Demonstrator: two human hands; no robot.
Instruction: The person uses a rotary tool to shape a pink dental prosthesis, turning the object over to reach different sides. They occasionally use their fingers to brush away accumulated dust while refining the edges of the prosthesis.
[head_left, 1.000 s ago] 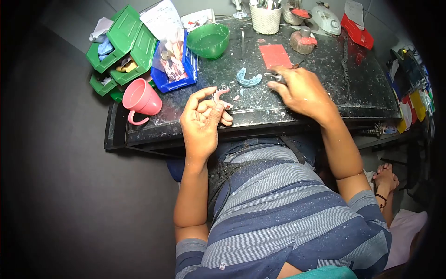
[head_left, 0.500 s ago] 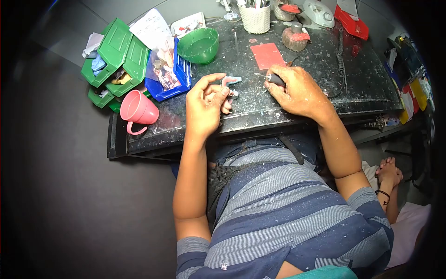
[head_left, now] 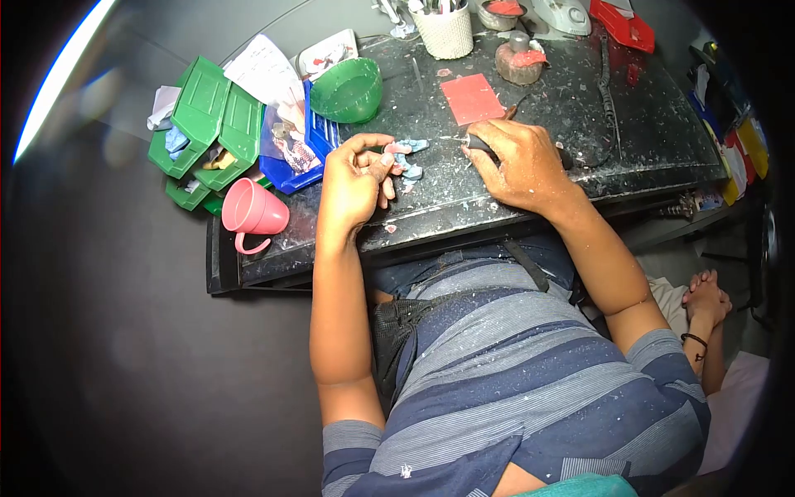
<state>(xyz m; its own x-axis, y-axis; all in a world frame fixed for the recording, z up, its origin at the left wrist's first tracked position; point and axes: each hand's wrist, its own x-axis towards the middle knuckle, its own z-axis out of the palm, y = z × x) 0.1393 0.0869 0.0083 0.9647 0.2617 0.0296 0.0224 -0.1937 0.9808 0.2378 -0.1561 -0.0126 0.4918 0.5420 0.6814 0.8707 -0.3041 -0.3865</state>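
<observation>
Item: pink dental plate [head_left: 397,150], over a blue mould [head_left: 409,170], near the front edge of the bench [head_left: 580,157].
Left hand [head_left: 352,186]: fingers pinched closed on the plate.
Right hand [head_left: 517,166]: closed round a dark-handled tool [head_left: 479,142].
Handling: likely light, stiff, brittle; hold by the rim.

L hand [head_left: 352,184] pinches a small pink piece [head_left: 397,149] over the blue dental cast [head_left: 410,161] on the dusty black bench [head_left: 538,116]. R hand [head_left: 513,161] grips a dark handpiece [head_left: 480,144], tip aimed at the cast; pink mug [head_left: 252,211] & green bowl [head_left: 348,89] sit nearby
</observation>
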